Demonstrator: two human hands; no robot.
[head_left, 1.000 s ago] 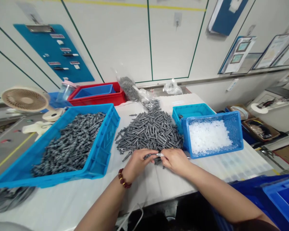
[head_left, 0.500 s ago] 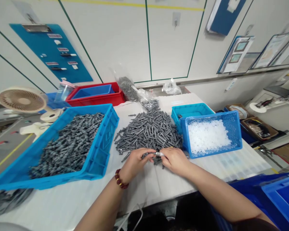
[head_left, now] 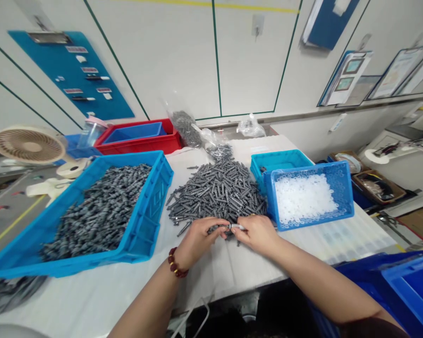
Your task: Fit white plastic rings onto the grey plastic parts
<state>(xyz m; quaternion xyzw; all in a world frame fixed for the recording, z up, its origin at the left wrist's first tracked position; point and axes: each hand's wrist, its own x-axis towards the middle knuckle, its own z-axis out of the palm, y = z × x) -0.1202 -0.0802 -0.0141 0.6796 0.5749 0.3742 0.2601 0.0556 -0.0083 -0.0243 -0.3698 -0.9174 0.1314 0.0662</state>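
Between your hands, a slim white piece (head_left: 238,226) pinched by your right hand (head_left: 260,233) meets a small dark part (head_left: 229,226) held in your left hand (head_left: 199,236), seemingly for alignment, with the gray pile (head_left: 220,192) just beyond, presumably for easy reach.

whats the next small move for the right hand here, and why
Probably ease the slim white piece slightly toward the left hand: the right hand pinches it, its free end faces the left hand, and little gap separates them. Whether they touch is unclear.
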